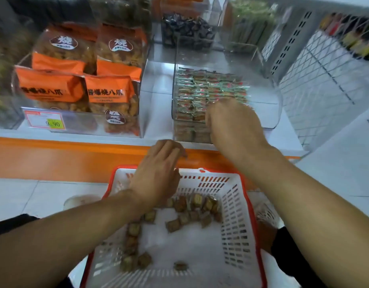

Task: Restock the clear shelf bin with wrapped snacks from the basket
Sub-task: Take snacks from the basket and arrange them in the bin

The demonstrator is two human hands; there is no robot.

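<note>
Filling clear bin (270, 113) with wrapped snacks (202, 88), basket (237, 204) holding few

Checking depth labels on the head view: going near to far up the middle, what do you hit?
White basket with loose wrapped snacks → left hand over its far rim → orange shelf edge → right hand at the clear bin → bin of dark-wrapped candies.
</note>
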